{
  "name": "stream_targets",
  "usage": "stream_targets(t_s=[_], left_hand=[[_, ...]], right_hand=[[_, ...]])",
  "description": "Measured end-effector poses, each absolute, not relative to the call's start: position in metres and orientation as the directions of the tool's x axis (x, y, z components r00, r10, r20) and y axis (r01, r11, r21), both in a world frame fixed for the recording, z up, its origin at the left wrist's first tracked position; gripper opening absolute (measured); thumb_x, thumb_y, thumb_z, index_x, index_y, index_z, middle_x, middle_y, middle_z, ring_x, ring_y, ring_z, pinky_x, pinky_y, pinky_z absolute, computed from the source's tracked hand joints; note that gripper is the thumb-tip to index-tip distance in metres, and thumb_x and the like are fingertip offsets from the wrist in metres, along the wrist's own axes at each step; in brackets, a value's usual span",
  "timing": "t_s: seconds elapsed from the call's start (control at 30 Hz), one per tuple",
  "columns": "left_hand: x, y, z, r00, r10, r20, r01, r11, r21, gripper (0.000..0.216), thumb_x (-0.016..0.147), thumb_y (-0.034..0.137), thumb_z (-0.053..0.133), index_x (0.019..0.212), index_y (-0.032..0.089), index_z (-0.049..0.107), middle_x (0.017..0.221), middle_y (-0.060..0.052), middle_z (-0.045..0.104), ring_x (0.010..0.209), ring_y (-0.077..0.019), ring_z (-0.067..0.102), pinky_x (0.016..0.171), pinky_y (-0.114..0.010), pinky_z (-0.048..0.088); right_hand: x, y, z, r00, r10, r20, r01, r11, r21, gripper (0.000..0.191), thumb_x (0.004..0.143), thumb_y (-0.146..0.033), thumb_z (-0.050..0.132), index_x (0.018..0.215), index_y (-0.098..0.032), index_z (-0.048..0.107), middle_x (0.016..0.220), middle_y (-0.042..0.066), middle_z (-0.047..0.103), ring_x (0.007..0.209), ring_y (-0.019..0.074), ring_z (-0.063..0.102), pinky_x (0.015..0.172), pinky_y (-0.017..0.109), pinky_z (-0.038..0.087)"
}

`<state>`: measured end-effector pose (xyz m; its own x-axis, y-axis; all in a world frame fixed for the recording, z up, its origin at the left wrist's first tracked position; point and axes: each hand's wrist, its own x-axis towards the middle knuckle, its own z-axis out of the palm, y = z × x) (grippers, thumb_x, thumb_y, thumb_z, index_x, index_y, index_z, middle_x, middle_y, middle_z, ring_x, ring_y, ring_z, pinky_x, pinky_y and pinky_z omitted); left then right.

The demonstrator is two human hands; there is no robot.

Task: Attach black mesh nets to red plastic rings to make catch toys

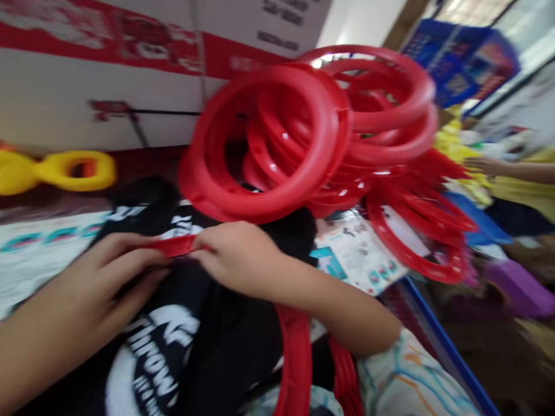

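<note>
A short red strip (177, 246) shows between my hands, above black cloth (225, 329) printed with white lettering. My left hand (117, 268) pinches its left end, fingers closed. At the right end, my right hand (238, 254) grips it between thumb and fingers. Below my right forearm, a curved red plastic ring (295, 358) comes into view; whether the strip belongs to it I cannot tell. Just beyond my hands, a large red ring (260, 202) leans on a heap of similar red rings (390, 121).
A yellow looped plastic piece (97, 170) lies at the left, near a white and red carton (56, 86). Printed sheets (355, 248) lie under the heap. The table's blue edge (446, 346) runs along the right. Another person's arm (520, 170) reaches in at far right beside yellow items.
</note>
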<state>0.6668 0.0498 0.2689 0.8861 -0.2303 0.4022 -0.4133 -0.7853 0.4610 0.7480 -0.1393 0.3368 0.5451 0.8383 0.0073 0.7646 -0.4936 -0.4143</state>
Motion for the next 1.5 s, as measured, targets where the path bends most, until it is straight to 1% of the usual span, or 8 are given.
stream_targets(t_s=[0.1, 0.37, 0.63, 0.83, 1.07, 1.23, 1.4, 1.5], left_hand=[[0.648, 0.059, 0.284, 0.953, -0.151, 0.264, -0.26, -0.855, 0.449, 0.013, 0.095, 0.023, 0.042, 0.103, 0.025, 0.053, 0.112, -0.006, 0.049, 0.101, -0.0233, 0.054, 0.087, -0.043, 0.048], [0.657, 0.05, 0.287, 0.93, -0.172, 0.326, -0.303, -0.859, 0.413, 0.013, 0.095, 0.02, 0.043, 0.103, 0.018, 0.052, 0.114, -0.011, 0.051, 0.104, -0.0233, 0.055, 0.086, -0.042, 0.049], [0.654, 0.05, 0.283, 0.909, -0.223, 0.352, -0.341, -0.884, 0.321, 0.028, 0.094, 0.019, 0.042, 0.118, 0.02, 0.055, 0.119, -0.015, 0.049, 0.105, -0.0275, 0.056, 0.082, -0.044, 0.052], [0.654, 0.053, 0.279, 0.912, -0.239, 0.333, -0.339, -0.897, 0.283, 0.037, 0.088, 0.011, 0.042, 0.121, 0.022, 0.054, 0.121, -0.014, 0.048, 0.103, -0.0253, 0.054, 0.084, -0.043, 0.051], [0.653, 0.055, 0.271, 0.901, -0.281, 0.33, -0.359, -0.91, 0.205, 0.045, 0.086, 0.008, 0.042, 0.125, 0.027, 0.054, 0.125, -0.014, 0.043, 0.108, -0.0293, 0.051, 0.085, -0.045, 0.05], [0.653, 0.054, 0.279, 0.904, -0.27, 0.332, -0.355, -0.906, 0.23, 0.038, 0.09, 0.011, 0.039, 0.122, 0.024, 0.055, 0.122, -0.014, 0.045, 0.105, -0.0278, 0.053, 0.083, -0.043, 0.05], [0.653, 0.06, 0.297, 0.964, -0.119, 0.238, -0.191, -0.932, 0.309, 0.028, 0.094, 0.02, 0.04, 0.119, 0.015, 0.051, 0.12, -0.014, 0.05, 0.107, -0.0256, 0.053, 0.092, -0.043, 0.046], [0.653, 0.066, 0.305, 0.969, 0.0, 0.249, -0.084, -0.941, 0.327, 0.031, 0.093, 0.026, 0.04, 0.12, 0.012, 0.048, 0.118, -0.015, 0.054, 0.112, -0.0281, 0.052, 0.098, -0.045, 0.042]], right_hand=[[0.759, -0.137, 0.333, 0.521, 0.853, 0.032, 0.773, -0.456, -0.441, 0.015, 0.093, -0.019, 0.055, 0.092, -0.014, 0.069, 0.09, 0.006, 0.069, 0.085, 0.0167, 0.062, 0.073, 0.025, 0.04], [0.76, -0.133, 0.34, 0.553, 0.833, 0.001, 0.77, -0.51, -0.383, 0.017, 0.092, -0.018, 0.056, 0.087, -0.011, 0.071, 0.083, 0.006, 0.068, 0.075, 0.0158, 0.059, 0.069, 0.026, 0.038], [0.762, -0.135, 0.349, 0.61, 0.788, -0.08, 0.66, -0.562, -0.498, 0.018, 0.089, -0.014, 0.058, 0.075, -0.013, 0.068, 0.067, 0.0, 0.063, 0.058, 0.0091, 0.05, 0.056, 0.023, 0.031], [0.762, -0.134, 0.349, 0.616, 0.778, -0.125, 0.634, -0.583, -0.509, 0.016, 0.089, -0.014, 0.058, 0.077, -0.013, 0.069, 0.068, 0.0, 0.063, 0.059, 0.0093, 0.051, 0.055, 0.022, 0.031], [0.762, -0.128, 0.34, 0.642, 0.761, -0.088, 0.676, -0.617, -0.402, 0.017, 0.089, -0.02, 0.058, 0.079, -0.013, 0.069, 0.072, 0.002, 0.065, 0.062, 0.0109, 0.054, 0.056, 0.023, 0.031], [0.762, -0.128, 0.339, 0.661, 0.749, -0.055, 0.683, -0.63, -0.371, 0.017, 0.089, -0.023, 0.059, 0.078, -0.015, 0.068, 0.071, 0.001, 0.064, 0.06, 0.0112, 0.053, 0.055, 0.024, 0.029], [0.749, -0.136, 0.355, 0.669, 0.743, 0.022, 0.712, -0.633, -0.303, 0.035, 0.093, -0.041, 0.056, 0.073, -0.014, 0.067, 0.067, 0.002, 0.063, 0.059, 0.0123, 0.054, 0.054, 0.025, 0.029], [0.735, -0.137, 0.361, 0.578, 0.81, -0.106, 0.788, -0.587, -0.188, 0.043, 0.09, -0.05, 0.058, 0.067, -0.015, 0.067, 0.062, 0.003, 0.062, 0.056, 0.0163, 0.057, 0.05, 0.028, 0.026]])
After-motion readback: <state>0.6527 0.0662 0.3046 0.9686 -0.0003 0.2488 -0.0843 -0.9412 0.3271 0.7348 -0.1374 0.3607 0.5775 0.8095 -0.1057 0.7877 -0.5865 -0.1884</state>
